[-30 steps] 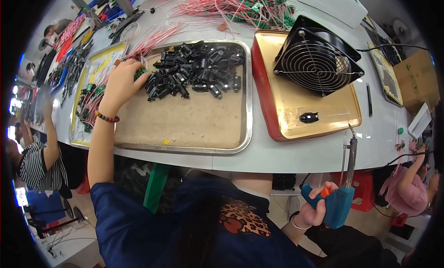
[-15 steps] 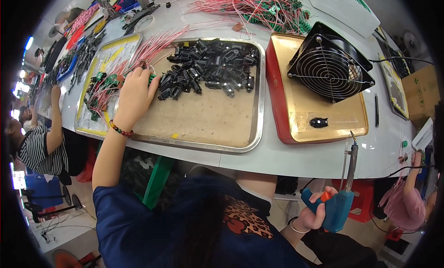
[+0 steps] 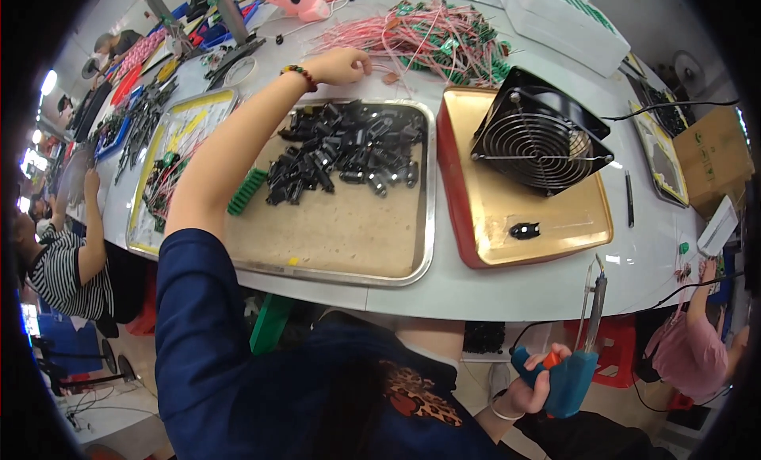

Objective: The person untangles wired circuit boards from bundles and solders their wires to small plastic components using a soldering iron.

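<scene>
A long white desk [image 3: 507,289] runs through a busy workroom, crowded with trays, wires and tools. At its far side my left hand [image 3: 342,65] is stretched out over the silver tray, its fingers curled down onto the edge of a heap of pink wires with green ends [image 3: 432,40]; I think the fingertips are pinching a strand or two, but the view is too small there to be sure. A beaded bracelet [image 3: 302,76] sits on that wrist. Under my forearm the silver tray [image 3: 349,262] holds a pile of small black plastic parts [image 3: 345,155] in its far half and a green ribbed piece [image 3: 246,192] by my arm. Just to the right, a gold tray with a red rim [image 3: 547,238] carries a square black fan [image 3: 539,135] tilted on edge and one small black part [image 3: 525,231]. My right hand [image 3: 533,387] is down below the desk edge, clenched round the blue handle of a soldering gun [image 3: 577,357] whose thin tip points upward. Another person in a striped shirt [image 3: 59,274] sits at my left.
</scene>
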`<control>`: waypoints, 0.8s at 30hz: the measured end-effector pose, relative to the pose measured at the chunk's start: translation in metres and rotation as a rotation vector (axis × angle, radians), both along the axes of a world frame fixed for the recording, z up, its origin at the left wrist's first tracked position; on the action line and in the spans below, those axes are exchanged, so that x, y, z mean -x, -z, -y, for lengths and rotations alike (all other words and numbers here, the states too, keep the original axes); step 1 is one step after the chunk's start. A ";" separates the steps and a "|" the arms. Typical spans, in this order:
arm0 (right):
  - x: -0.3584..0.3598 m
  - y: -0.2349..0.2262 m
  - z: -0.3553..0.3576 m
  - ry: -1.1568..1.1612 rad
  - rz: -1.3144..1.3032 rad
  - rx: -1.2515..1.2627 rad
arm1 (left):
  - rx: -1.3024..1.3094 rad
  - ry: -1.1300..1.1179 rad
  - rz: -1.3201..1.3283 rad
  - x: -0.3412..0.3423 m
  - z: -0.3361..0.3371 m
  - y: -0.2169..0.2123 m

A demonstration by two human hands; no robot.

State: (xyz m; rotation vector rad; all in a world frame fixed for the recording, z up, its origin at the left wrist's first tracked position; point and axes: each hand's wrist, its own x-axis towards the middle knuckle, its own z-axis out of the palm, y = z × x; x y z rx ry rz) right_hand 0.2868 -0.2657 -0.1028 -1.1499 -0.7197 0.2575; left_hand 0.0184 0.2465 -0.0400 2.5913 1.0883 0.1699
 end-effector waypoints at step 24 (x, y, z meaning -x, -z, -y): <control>-0.002 0.010 0.010 -0.014 -0.034 -0.026 | -0.459 0.027 0.157 0.081 0.103 -0.051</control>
